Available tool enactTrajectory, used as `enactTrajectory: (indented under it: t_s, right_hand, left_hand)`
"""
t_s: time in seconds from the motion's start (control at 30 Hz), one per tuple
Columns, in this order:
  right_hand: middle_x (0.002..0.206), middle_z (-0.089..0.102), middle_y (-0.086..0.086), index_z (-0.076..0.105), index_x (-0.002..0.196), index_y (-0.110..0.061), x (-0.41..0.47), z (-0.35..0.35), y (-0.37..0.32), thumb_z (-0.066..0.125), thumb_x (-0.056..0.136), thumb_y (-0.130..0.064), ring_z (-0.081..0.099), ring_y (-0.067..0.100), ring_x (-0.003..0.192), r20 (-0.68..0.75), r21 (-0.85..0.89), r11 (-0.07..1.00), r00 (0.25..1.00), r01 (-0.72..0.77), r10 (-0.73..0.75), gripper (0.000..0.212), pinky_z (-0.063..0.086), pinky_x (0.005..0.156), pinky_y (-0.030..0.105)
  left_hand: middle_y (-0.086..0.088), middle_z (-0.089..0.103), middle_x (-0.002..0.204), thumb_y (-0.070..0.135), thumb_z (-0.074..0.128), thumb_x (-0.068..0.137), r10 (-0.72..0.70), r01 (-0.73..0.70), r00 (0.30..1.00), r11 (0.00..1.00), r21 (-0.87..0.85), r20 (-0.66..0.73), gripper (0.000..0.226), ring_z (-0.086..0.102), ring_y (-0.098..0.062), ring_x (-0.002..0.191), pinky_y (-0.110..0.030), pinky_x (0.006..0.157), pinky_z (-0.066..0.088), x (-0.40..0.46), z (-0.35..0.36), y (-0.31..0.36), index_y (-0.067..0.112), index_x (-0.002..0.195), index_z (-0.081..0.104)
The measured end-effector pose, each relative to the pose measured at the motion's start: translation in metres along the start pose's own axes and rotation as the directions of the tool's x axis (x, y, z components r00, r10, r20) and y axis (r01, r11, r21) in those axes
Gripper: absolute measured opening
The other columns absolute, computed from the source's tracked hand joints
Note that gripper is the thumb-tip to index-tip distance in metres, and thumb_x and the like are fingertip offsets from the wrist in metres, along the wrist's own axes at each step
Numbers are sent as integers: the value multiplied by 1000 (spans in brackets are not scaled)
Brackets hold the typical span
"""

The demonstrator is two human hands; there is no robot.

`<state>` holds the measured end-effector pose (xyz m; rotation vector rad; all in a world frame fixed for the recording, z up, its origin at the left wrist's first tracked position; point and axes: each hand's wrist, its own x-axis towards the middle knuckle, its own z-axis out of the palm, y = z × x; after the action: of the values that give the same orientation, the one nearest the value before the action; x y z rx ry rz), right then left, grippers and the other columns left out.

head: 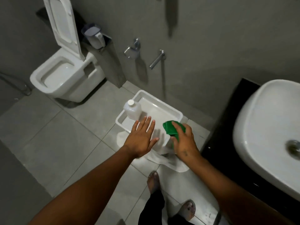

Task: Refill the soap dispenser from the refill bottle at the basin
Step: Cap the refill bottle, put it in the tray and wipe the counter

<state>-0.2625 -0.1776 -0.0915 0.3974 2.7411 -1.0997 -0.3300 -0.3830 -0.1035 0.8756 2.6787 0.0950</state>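
Nearest the camera, two bare feet stand on the grey floor tiles. Above them both forearms reach toward a white tray on the floor, which serves as the landmark here. The left hand is spread flat with fingers released, holding nothing, hovering over the tray's near-left edge. The right hand is closed around a green cloth, folded and bunched, over the tray's near-right corner. A white cloth lies on the tiles just under the tray's near side. In the tray's far-left corner stands the refill bottle, translucent white with a white screw cap, upright; no label or writing can be read on it. To the tray's right sits the white basin on a black counter. Beyond the tray to the left stands a toilet with its lid raised, and chrome wall fittings are fixed on the grey wall behind.
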Motion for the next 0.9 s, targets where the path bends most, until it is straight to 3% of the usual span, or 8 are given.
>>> enactTrajectory:
  t_s: [0.17,0.33,0.5,0.57,0.67,0.8,0.9]
  right_hand:
    - [150,32,19,46,147,-22,-116,-65,43,68,91,-8,41,35,137,-97,122,990,991,-76,88,62,30,118,36]
    - [150,32,16,48,144,-22,-217,-106,109,68,93,-14,42,31,137,-189,165,964,952,-210,240,56,28,111,26]
    - [146,35,24,51,142,-11,-276,-137,168,68,92,-8,47,41,130,-348,283,872,804,-400,482,53,38,112,41]
    - [150,31,27,49,144,-8,-286,-142,184,66,93,-7,44,42,133,-373,333,823,737,-461,564,53,36,111,36]
    - [154,26,26,48,145,-10,-286,-140,195,63,96,-10,41,40,136,-413,380,777,660,-502,628,52,33,110,30]
    - [157,23,23,48,147,-14,-276,-140,210,59,98,-18,42,40,135,-477,411,724,546,-554,689,50,38,111,38]
    - [157,24,19,41,151,-21,-270,-141,220,51,102,-33,45,41,130,-475,308,696,529,-649,703,51,47,102,43]
  left_hand:
    - [-14,9,172,63,12,102,214,-212,968,977,29,-132,80,3,-29,160,-50,128,8,8,-76,90,10,163,14]
    - [-13,10,171,60,27,104,506,-494,835,862,110,-217,77,4,-28,160,-48,128,8,23,-117,209,10,163,18]
    - [-11,6,172,61,24,104,729,-709,676,684,173,-107,77,-2,-27,160,-47,129,3,40,-115,306,12,164,14]
    - [-10,5,172,60,24,105,759,-739,650,640,208,-26,75,-4,-26,160,-47,129,2,49,-106,330,14,164,13]
    - [-10,7,172,61,17,104,737,-728,672,639,246,72,76,-5,-26,159,-47,128,2,62,-93,344,15,164,12]
    - [-11,16,171,63,8,101,758,-744,649,614,262,66,80,4,-26,159,-48,128,9,69,-84,341,13,163,19]
    - [-11,17,170,62,6,101,766,-752,640,606,259,63,81,6,-27,159,-48,128,10,70,-83,341,12,163,19]
